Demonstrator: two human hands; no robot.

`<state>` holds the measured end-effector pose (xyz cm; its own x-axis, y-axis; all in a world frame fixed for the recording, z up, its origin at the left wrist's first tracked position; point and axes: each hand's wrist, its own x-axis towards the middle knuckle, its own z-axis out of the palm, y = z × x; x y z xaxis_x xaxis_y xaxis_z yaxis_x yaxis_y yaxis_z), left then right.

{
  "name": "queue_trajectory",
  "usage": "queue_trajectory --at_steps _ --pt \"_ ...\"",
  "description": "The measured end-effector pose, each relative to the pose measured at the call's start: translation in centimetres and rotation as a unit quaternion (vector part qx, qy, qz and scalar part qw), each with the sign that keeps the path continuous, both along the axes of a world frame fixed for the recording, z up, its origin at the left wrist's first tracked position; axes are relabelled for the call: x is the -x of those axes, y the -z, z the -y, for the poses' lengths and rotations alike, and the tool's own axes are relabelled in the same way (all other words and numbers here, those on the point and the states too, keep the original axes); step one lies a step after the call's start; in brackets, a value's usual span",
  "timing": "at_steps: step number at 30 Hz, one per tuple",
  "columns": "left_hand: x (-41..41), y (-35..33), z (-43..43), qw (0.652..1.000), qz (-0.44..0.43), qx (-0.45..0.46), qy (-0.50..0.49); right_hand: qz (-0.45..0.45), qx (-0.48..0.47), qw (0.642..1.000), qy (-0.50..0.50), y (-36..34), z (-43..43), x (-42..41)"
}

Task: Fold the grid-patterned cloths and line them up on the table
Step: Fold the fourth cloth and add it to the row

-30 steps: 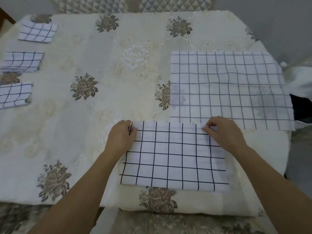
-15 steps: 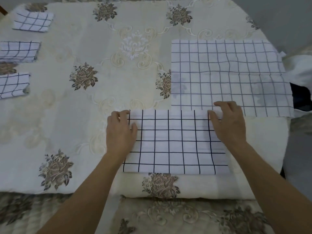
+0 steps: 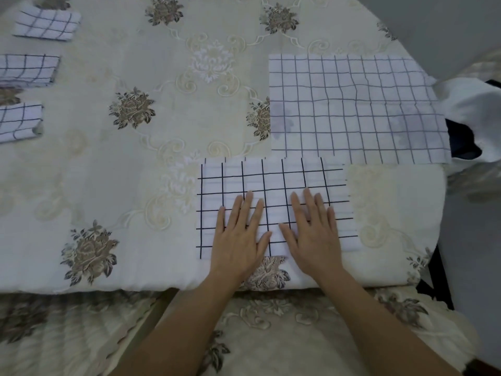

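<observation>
A white cloth with a bold dark grid (image 3: 273, 183), folded in half, lies near the table's front edge. My left hand (image 3: 241, 234) and my right hand (image 3: 311, 234) press flat on its near half, side by side, fingers straight and spread. Behind it to the right an unfolded cloth with a finer grid (image 3: 355, 109) lies spread flat, its front edge touching the folded one. Three small folded grid cloths sit in a column at the left edge: a far cloth (image 3: 47, 25), a middle cloth (image 3: 27, 69) and a near cloth (image 3: 19, 122).
The table wears a cream floral tablecloth (image 3: 130, 164) that hangs over the front edge. A white and dark bundle of fabric (image 3: 471, 115) sits off the right side. A patterned seat or cover (image 3: 271, 321) lies below the front edge.
Both hands left the folded cloth's far corners and slid toward me to its middle, now lying flat together. The view tilted down.
</observation>
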<state>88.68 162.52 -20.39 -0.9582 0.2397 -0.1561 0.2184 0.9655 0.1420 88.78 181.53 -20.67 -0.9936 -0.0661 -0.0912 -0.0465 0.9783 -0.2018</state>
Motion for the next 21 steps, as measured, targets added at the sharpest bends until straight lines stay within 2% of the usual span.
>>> queue_trajectory --at_steps 8,15,21 --pt "-0.8 0.2 1.7 1.0 -0.005 0.01 -0.013 -0.003 -0.022 0.999 0.043 0.6 -3.7 -0.6" --pt "1.4 -0.2 2.3 1.0 -0.008 0.007 0.019 -0.004 -0.015 0.996 0.092 0.2 -3.8 -0.7" --pt "3.7 0.2 2.1 0.999 -0.017 0.005 0.044 -0.012 -0.008 0.998 0.066 0.5 -3.7 -0.4"
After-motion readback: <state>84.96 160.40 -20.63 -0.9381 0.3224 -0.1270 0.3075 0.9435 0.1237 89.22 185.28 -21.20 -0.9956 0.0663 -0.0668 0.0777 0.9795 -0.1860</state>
